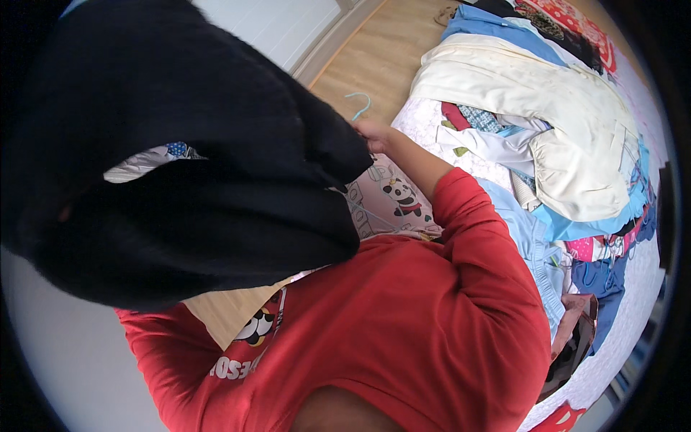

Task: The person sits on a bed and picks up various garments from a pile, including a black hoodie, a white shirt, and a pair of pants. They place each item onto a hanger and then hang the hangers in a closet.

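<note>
Up-left of the red top [403,317], a black garment [216,223] is blocking the left hand, so I cannot tell its fingers; the right hand [373,135] is gripping the garment's edge. Clothes [576,144] are lying right of the top, itself bearing white lettering [234,369].

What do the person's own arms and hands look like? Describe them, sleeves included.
The right arm wears a plain red fabric sleeve, loose and creased, ending short of the wrist and leaving the forearm bare. The right hand is bare too, with no glove visible. The left arm wears a matching red fabric sleeve; the left hand cannot be made out, so I can't describe it.
</note>
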